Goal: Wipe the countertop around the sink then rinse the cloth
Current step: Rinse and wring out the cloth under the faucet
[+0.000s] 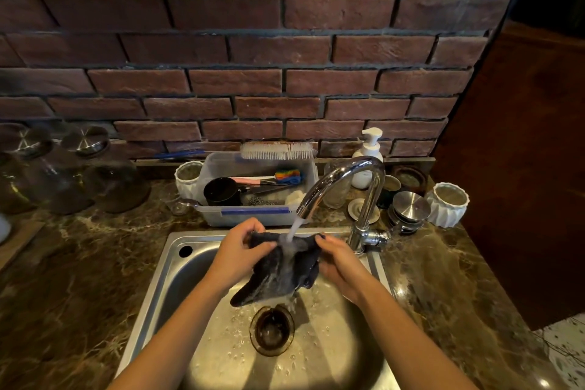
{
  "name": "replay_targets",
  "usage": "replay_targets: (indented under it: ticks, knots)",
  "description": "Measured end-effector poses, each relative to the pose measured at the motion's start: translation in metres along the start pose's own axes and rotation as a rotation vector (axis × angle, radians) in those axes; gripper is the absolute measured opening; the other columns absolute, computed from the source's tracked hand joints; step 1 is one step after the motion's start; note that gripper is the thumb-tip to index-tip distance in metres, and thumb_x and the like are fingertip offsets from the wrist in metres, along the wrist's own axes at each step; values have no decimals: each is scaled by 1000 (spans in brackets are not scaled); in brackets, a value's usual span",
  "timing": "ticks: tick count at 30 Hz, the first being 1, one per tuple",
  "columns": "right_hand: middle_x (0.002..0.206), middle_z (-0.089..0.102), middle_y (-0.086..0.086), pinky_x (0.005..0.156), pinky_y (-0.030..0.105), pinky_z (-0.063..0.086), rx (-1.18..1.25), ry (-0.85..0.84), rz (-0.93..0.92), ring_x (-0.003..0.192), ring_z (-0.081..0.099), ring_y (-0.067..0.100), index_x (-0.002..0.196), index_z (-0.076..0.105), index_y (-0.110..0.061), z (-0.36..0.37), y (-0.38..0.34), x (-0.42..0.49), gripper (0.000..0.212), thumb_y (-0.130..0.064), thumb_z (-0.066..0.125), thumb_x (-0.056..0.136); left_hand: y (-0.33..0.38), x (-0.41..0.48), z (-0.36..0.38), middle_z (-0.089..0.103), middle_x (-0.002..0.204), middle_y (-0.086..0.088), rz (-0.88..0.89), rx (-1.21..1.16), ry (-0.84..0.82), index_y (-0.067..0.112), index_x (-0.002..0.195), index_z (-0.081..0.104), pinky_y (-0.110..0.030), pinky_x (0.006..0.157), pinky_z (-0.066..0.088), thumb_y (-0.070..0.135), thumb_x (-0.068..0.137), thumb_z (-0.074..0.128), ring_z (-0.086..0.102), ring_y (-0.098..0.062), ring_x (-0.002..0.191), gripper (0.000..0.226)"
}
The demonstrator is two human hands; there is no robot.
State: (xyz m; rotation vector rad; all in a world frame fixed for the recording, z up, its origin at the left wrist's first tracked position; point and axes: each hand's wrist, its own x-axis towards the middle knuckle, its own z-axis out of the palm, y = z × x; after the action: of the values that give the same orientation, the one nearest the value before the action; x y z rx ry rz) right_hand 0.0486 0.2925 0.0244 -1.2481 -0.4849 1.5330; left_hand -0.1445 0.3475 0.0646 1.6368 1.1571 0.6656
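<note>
— Brick wall behind, marble counter; where's the cloth?
— Over the sink, under the faucet stream.
— Hands?
— Left hand and right hand each pinch an upper corner.

faucet arching overhead, tub behind sink

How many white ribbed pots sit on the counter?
2: one white ribbed pot left of the clear plastic tub, the other far right beside the round metal lids. More could be hidden.
</note>
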Motion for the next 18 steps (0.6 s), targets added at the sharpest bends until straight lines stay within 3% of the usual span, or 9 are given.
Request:
replay_targets:
  ticks: [3,6,10,12,16,18]
  knots:
    - [113,66,23,105,52,40,138,-36,155,111,60,37,105,64,-4,-6,6,2,19,-14,54,91,7,-4,-2,59,82,-13,112,117,-86,8,80,54,-24,65,44,13,86,69,55,-11,73,17]
    - [131,56,26,109,55,36,94,-84,324,128,49,40,122,58,-4,-7,10,-2,39,-16,61,85,12,-7,-4,59,81,1,186,272,-143,13,80,52,-26,70,46,18,85,70,56,-6,77,19]
    - [116,62,23,97,50,46,51,-100,403,110,59,35,120,58,-6,-11,16,-4,40,-14,65,81,18,-8,-8,60,78,8,191,411,-185,23,75,52,-29,71,48,24,86,69,57,-6,77,21]
    - [112,65,21,98,49,47,48,-72,341,109,60,35,119,59,-4,-12,14,0,31,-13,60,89,21,-8,-8,61,78,9,195,519,-188,29,72,49,-28,68,48,29,85,70,57,-6,77,25]
    - [106,71,15,97,44,50,-230,101,-33,103,65,29,100,69,-10,-2,-1,5,18,-14,51,98,14,-4,-17,60,73,9,188,712,-132,31,67,46,-24,60,41,37,84,71,56,-7,72,31]
    - [101,72,10,84,28,55,-392,91,-199,96,67,23,99,70,-10,5,-12,0,21,-13,49,99,5,-3,-24,59,72,9,176,754,-105,31,65,47,-28,60,42,40,83,71,56,-10,70,31]
